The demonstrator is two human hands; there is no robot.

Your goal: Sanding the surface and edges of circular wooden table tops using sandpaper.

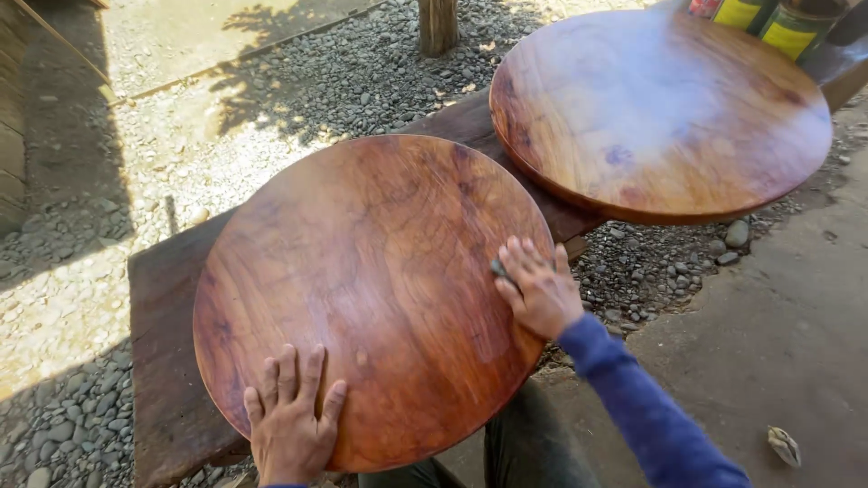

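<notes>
Gravel surrounded the dark worktop where a round wooden board lay; left hand pressed flat at its near edge, right hand closed its grip on a small pad at the right rim.

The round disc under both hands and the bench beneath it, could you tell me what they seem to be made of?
The round disc looks like solid reddish-brown wood, with swirling grain and a soft sheen suggesting a smoothed or sealed surface. The bench looks like darker, matte wood, apparently rough and unfinished.
</notes>
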